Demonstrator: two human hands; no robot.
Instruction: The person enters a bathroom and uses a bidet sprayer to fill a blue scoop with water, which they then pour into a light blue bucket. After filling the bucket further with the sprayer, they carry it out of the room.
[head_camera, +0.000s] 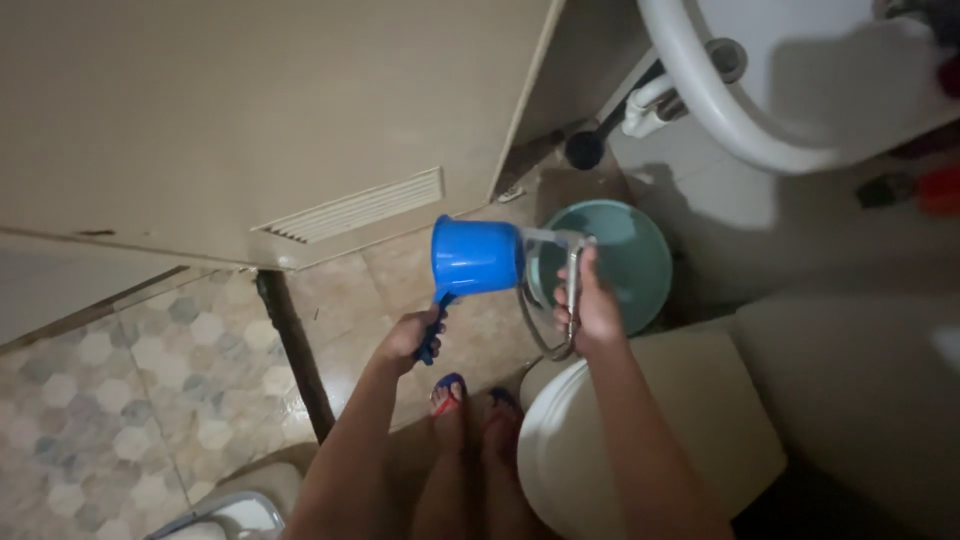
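While the left hand (408, 335) holds the blue dipper (476, 256) by its handle, the right hand's (590, 315) grip wraps the spray hose (571, 285) beside it.

Blue plastic dipper (476, 256) tipped sideways, above left hand; metal spray nozzle (571, 275) in right hand, aimed into it.

Our arms are bare, sleeveless as far as we see; our feet wear blue flip-flops (449, 390), perhaps red-lined.
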